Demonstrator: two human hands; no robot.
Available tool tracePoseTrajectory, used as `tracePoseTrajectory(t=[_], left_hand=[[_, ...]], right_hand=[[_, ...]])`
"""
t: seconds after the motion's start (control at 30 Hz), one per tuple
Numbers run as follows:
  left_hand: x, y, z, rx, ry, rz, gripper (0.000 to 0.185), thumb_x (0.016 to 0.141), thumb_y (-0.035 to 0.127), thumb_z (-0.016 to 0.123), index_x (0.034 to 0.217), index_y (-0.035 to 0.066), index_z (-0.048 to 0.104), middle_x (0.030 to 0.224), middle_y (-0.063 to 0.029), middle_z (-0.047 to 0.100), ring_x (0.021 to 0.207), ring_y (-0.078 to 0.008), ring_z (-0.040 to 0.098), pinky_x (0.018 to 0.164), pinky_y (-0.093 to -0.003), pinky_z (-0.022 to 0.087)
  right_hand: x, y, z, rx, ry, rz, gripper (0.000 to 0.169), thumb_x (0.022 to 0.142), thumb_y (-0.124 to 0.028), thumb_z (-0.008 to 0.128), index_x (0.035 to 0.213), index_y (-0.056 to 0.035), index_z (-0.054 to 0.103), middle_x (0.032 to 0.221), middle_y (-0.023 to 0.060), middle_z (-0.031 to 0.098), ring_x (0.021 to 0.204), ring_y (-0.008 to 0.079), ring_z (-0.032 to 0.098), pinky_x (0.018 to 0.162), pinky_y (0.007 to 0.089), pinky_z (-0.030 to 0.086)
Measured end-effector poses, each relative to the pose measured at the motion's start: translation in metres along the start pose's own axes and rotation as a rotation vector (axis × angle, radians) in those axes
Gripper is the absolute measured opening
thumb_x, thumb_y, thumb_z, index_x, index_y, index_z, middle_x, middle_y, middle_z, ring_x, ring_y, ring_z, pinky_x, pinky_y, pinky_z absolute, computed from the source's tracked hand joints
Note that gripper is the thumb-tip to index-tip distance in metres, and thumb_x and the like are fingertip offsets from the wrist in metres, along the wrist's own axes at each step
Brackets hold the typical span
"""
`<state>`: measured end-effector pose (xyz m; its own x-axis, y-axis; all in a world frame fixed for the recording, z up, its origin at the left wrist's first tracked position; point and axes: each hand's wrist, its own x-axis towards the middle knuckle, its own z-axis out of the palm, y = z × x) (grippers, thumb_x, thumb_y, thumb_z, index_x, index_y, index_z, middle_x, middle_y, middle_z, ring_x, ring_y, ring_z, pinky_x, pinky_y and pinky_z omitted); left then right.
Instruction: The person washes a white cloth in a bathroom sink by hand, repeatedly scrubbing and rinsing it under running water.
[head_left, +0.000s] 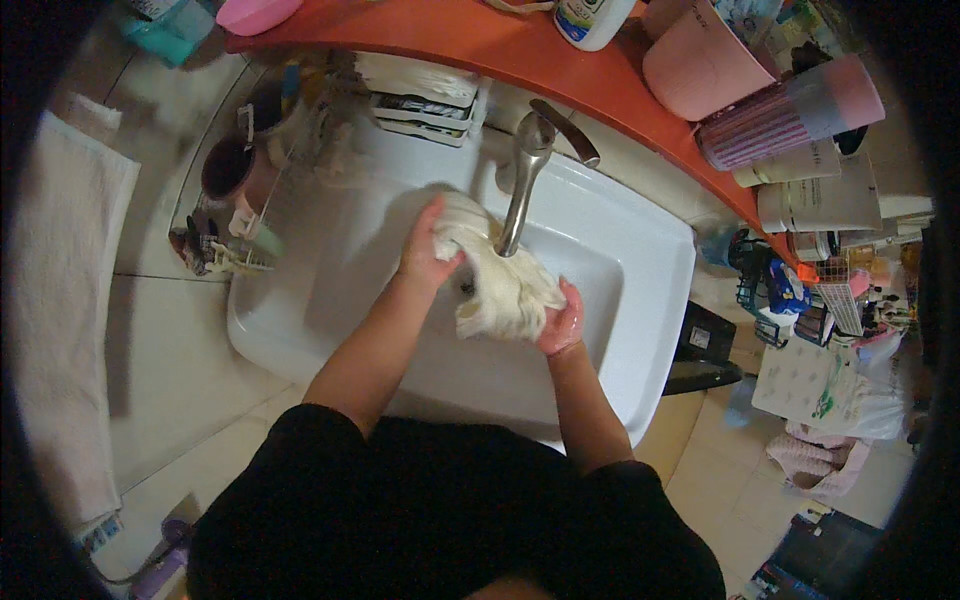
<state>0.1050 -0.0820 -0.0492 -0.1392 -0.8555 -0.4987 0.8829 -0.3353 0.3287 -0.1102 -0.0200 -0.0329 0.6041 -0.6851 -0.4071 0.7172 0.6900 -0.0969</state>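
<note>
A cream-coloured cloth (506, 292) is held between my two hands over the basin of a white ceramic sink (656, 300). My left hand (429, 251) grips its upper left end, with the thumb at the near side. At the cloth's lower right edge, my right hand (562, 319) holds it and looks wet. The spout of a metal faucet (521, 180) comes down right above the cloth, its tip in front of the fabric. Whether water is running cannot be told. The cloth hides part of the basin and some of my fingers.
Behind the sink runs a red-orange shelf (480, 45) with a white bottle (592, 19) and pink containers (705, 64). A small white drawer rack (424, 109) stands at the sink's back left. Cups in a wall rack (229, 169) and a hanging white towel (71, 300) are at left.
</note>
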Motion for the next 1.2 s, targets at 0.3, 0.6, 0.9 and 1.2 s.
tracePoseTrajectory(t=[0.3, 0.6, 0.9, 1.2], left_hand=[[-0.079, -0.034, 0.029, 0.882, 0.235, 0.453, 0.038, 0.062, 0.007, 0.076, 0.092, 0.003, 0.053, 0.096, -0.0072, 0.057, 0.086, -0.0237, 0.057, 0.076, -0.0352, 0.048], [-0.064, -0.047, 0.023, 1.536, 0.284, 0.729, 0.04, 0.063, 0.027, 0.072, 0.094, 0.002, 0.063, 0.086, -0.0136, 0.06, 0.08, -0.0297, 0.059, 0.073, -0.0376, 0.048], [0.028, -0.044, -0.023, 0.319, 0.051, -0.224, 0.029, 0.073, 0.029, 0.068, 0.095, 0.011, 0.062, 0.087, -0.0029, 0.064, 0.078, -0.0189, 0.061, 0.061, -0.0399, 0.05], [-0.014, -0.017, 0.011, 0.111, 0.131, 0.011, 0.033, 0.078, 0.037, 0.057, 0.104, 0.016, 0.057, 0.098, 0.0005, 0.061, 0.09, -0.0194, 0.058, 0.072, -0.0305, 0.045]], right_hand=[[0.076, 0.024, 0.011, 0.166, 0.137, -0.327, 0.073, 0.077, -0.062, 0.053, 0.121, -0.0054, 0.041, 0.117, 0.0175, 0.05, 0.109, 0.037, 0.047, 0.092, 0.0491, 0.038], [0.092, 0.057, -0.011, 0.063, 0.033, -0.258, 0.045, 0.09, -0.05, 0.039, 0.098, -0.0101, 0.058, 0.089, 0.0076, 0.062, 0.08, 0.0221, 0.059, 0.075, 0.0373, 0.049], [0.016, -0.027, 0.017, 0.061, 0.081, -0.237, 0.053, 0.087, -0.045, 0.051, 0.121, -0.0057, 0.048, 0.122, 0.0099, 0.052, 0.109, 0.0259, 0.052, 0.093, 0.0371, 0.043], [0.014, -0.006, 0.009, -0.224, 0.265, -0.322, 0.048, 0.088, -0.042, 0.048, 0.128, -0.0158, 0.042, 0.121, 0.0081, 0.05, 0.111, 0.0279, 0.048, 0.088, 0.0412, 0.044]])
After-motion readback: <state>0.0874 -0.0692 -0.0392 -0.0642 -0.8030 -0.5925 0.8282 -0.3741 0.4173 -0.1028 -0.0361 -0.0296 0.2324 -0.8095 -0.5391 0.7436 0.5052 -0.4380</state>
